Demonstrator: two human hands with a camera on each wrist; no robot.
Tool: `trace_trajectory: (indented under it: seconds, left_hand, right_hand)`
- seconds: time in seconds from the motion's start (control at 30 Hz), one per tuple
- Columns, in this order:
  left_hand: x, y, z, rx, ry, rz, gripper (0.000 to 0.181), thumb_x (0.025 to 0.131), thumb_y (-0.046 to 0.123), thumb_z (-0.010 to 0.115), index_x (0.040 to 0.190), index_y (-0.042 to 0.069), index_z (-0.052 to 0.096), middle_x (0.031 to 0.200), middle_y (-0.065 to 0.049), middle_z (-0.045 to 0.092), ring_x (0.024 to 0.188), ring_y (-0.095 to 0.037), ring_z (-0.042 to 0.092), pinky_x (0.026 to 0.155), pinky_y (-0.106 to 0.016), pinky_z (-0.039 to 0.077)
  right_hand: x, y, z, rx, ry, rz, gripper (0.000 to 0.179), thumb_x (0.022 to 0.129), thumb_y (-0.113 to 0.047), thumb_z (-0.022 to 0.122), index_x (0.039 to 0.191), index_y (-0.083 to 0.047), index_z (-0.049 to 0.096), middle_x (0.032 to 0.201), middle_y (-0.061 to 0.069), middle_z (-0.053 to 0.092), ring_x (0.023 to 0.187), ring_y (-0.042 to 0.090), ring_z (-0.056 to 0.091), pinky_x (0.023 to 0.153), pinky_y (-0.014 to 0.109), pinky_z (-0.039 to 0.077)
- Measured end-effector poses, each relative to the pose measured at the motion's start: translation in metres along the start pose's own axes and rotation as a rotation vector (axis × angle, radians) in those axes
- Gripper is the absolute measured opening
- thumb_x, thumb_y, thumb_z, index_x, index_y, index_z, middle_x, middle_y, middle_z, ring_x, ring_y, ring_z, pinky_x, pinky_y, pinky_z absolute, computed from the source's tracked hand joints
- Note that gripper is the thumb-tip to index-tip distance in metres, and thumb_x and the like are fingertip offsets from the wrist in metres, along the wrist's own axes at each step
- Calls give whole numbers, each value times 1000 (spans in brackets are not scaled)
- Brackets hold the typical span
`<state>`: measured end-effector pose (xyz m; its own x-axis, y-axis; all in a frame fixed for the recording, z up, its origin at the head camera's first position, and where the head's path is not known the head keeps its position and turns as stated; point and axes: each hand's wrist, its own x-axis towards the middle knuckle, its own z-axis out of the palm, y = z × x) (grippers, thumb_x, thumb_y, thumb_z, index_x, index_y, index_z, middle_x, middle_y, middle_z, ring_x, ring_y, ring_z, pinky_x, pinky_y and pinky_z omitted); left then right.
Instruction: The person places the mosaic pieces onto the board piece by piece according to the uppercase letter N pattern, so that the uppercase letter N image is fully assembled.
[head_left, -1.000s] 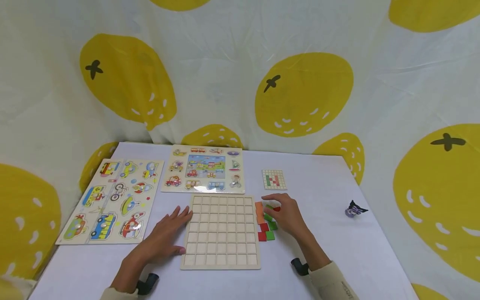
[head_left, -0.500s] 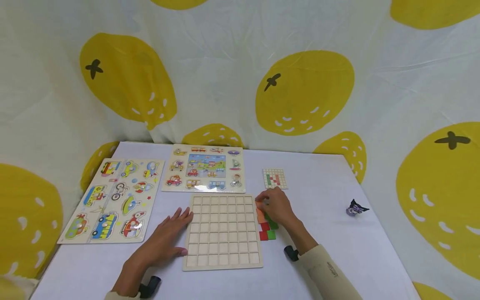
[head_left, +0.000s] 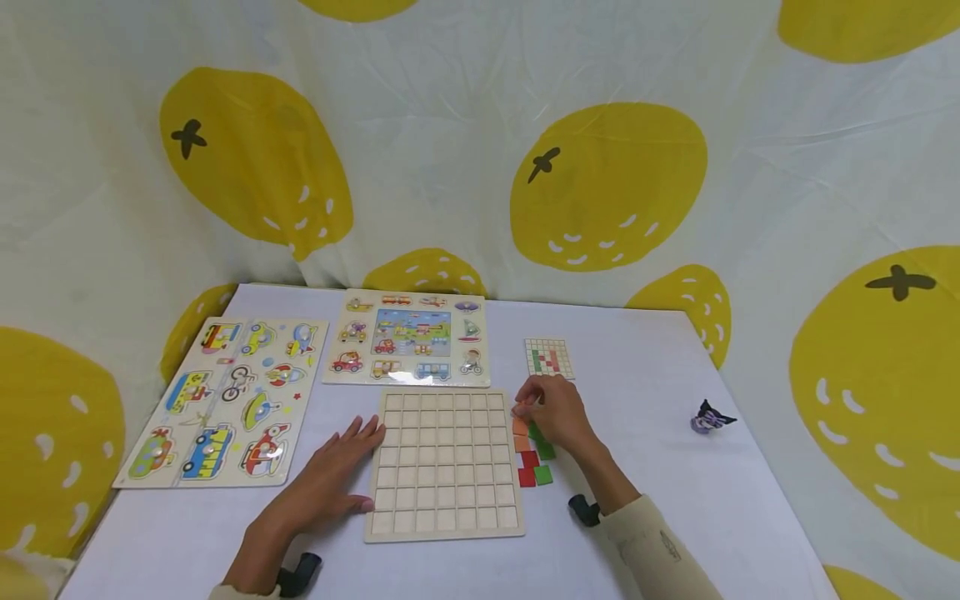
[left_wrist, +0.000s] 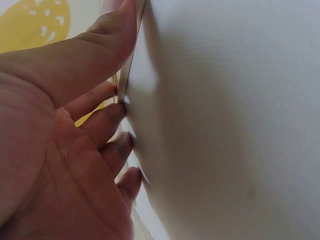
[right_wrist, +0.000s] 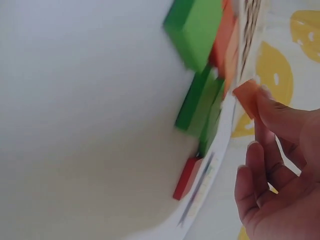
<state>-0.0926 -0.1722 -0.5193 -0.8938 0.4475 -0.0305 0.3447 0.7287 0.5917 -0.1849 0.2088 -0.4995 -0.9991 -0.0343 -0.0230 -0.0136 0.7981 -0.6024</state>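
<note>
Evidently the right hand (head_left: 555, 414) pinches a small, flat orange tile (right_wrist: 245, 98) between thumb and forefinger, just beside the upper right edge of a pale wooden board (head_left: 445, 475) divided into a grid of shallow square cells; its other fingers are bent. The left hand (head_left: 328, 477) grips nothing: its fingers lie spread at the board's left edge, touching it, a good brace against sliding, best used with light pressure. On the white tabletop (head_left: 637, 375), close together at the board's right side, lie loose orange tiles (head_left: 521, 444), red tiles (head_left: 527, 477) and green tiles (head_left: 543, 475), so the pinched one should, I judge, be raised straight up before any sideways move, or its neighbours may be nudged; whether it is wholly off the table is hard to tell. Holding it by opposite edges would leave its underside free, and any cell would want its sides turned parallel to the ridges first. A small cream grid card (head_left: 549, 358) printed with green and red squares lies just beyond that hand, readable at a glance.
</note>
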Motion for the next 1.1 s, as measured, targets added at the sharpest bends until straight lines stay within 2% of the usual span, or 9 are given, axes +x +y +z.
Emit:
trace_trajectory:
  seconds: [0.13, 0.37, 0.67, 0.9, 1.1]
  left_hand:
    - [0, -1, 1, 4, 4, 1, 107, 73, 24, 95, 164, 7, 40, 173, -15, 33, 163, -44, 24, 130, -67, 21]
    - [-1, -1, 0, 23, -4, -3, 107, 74, 26, 94, 164, 7, 39, 174, -15, 33, 163, -44, 24, 130, -66, 21]
    - [-1, 0, 0, 24, -3, 5, 106, 76, 27, 94, 164, 7, 39, 173, -16, 34, 162, -44, 25, 130, -66, 22]
    - [-1, 1, -1, 21, -9, -7, 106, 75, 26, 94, 164, 8, 39, 174, -15, 33, 163, -43, 24, 131, -66, 21]
    - [0, 1, -1, 24, -14, -10, 107, 75, 26, 94, 164, 7, 39, 174, -15, 33, 163, -43, 24, 131, -66, 22]
  right_hand:
    - [-9, -8, 3, 52, 15, 3, 16, 84, -21, 92, 86, -21, 76, 81, -4, 68, 84, 19, 56, 70, 30, 47]
    - [-24, -26, 15, 118, -51, -8, 15, 85, -23, 91, 85, -23, 76, 82, -7, 68, 79, 17, 56, 60, 25, 47]
    - [-26, -41, 36, 118, -122, -41, 14, 87, -22, 89, 83, -26, 76, 76, -9, 67, 79, 14, 59, 67, 27, 50]
    - [-25, -48, 44, 99, -113, -72, 11, 89, -21, 87, 84, -23, 77, 76, -9, 67, 78, 12, 59, 65, 24, 49]
    - [-26, -54, 46, 61, -100, -87, 12, 88, -19, 88, 82, -22, 77, 75, -9, 64, 81, 11, 57, 69, 26, 46]
